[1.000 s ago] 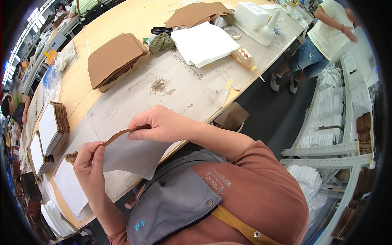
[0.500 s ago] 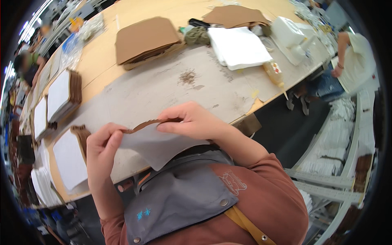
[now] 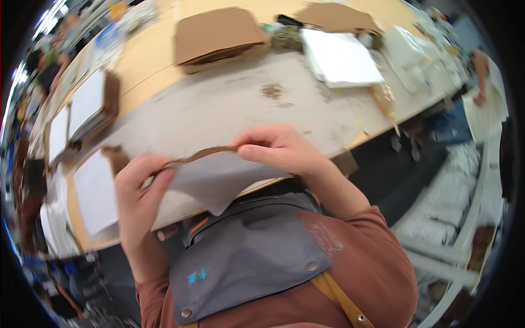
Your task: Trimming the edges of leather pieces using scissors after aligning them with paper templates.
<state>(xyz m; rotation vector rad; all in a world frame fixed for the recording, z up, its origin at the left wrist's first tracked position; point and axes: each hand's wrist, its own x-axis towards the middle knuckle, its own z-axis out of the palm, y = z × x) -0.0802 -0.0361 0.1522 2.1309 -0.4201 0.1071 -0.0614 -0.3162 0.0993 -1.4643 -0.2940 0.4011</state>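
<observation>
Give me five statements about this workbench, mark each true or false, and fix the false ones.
1. The left hand and right hand both grip the pale sheet. True.
2. The right hand holds the amber bottle. False: the amber bottle lies apart from both hands.
3. The brown stack is left of the white stack in the picture. True.
4. The wearer's apron is bright yellow. False: it is grey.
5. The pale sheet has a brown upper edge. True.
</observation>
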